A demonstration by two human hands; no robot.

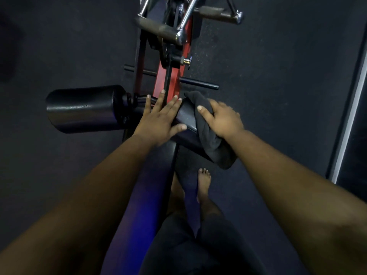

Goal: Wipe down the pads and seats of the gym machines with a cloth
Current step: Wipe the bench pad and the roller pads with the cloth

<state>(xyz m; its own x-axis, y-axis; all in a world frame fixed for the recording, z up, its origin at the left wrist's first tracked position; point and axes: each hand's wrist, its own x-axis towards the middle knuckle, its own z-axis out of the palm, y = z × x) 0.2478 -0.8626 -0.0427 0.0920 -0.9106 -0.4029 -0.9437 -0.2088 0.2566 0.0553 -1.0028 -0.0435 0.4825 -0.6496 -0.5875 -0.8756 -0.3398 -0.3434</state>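
Cloth [206,133], soft and limp, bunches under the gripping right hand [222,121] on the firm roller pad [186,120], left hand [160,118] flat, fingers straight, just beside it.

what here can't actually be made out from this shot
Head view only:
- Right roller pad: mostly covered by the dark cloth and right hand.
- Joint between the pads: under the left hand.
- Handles: frame above them cut off by the top edge.
- Seat: dim and blurred, cleanliness unreadable.
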